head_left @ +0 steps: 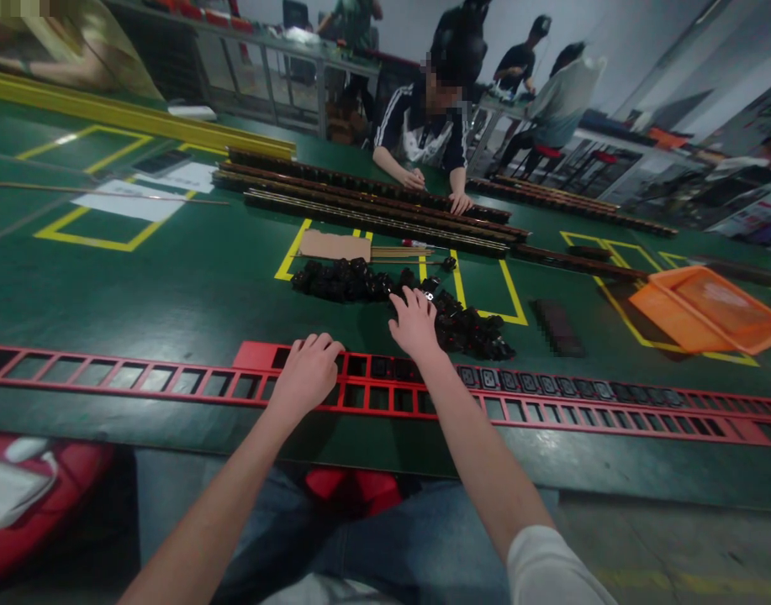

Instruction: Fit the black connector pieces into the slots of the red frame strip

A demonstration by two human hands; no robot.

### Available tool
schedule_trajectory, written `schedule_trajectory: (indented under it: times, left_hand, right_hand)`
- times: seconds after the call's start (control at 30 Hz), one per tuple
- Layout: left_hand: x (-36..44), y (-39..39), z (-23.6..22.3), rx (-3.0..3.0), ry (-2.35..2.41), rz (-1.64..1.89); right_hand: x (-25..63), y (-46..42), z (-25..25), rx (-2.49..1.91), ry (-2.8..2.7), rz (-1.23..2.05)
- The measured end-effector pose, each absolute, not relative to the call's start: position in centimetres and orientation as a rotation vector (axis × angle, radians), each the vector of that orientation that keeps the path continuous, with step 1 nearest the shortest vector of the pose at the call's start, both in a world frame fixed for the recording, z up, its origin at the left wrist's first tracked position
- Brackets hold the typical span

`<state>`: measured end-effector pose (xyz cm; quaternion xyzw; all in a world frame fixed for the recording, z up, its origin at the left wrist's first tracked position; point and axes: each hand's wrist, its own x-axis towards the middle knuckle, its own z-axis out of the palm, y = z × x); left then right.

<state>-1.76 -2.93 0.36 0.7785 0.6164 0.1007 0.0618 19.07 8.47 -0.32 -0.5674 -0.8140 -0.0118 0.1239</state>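
My left hand [309, 374] rests on a long red slotted frame [139, 376], its fingers curled over the far edge; what lies under the fingertips is hidden. My right hand [415, 323] reaches across the frame to a heap of black socket modules [340, 281], fingers apart and touching the near side of the pile. Nothing shows clearly between those fingers. More modules, like this black socket [489, 378], sit in a row in the frame's far slots, to the right of my right forearm. The near row of slots shows the green table through it.
Across the green table [202, 302], a co-worker [423, 134] leans over long dark rails [372, 210]. A cardboard piece [335, 245] and thin sticks lie behind the heap. At right stands an orange bin [706, 311]. White papers [133, 200] lie far left.
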Motion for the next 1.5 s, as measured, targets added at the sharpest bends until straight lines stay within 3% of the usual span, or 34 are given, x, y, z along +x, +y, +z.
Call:
schedule_trajectory:
  times: [0.63, 0.97, 1.5]
  left_hand:
    - [-1.8, -2.9, 0.4, 2.368, 1.875, 0.267]
    - [-1.8, -3.0, 0.2, 2.402, 1.888, 0.278]
    - [-1.8, -2.9, 0.2, 2.373, 1.885, 0.261]
  right_hand:
    - [19.0, 8.0, -0.4, -1.388, -2.381, 0.018]
    - [19.4, 8.7, -0.8, -1.068, -2.101, 0.505]
    - [19.5, 9.0, -0.9, -1.064, -1.884, 0.724]
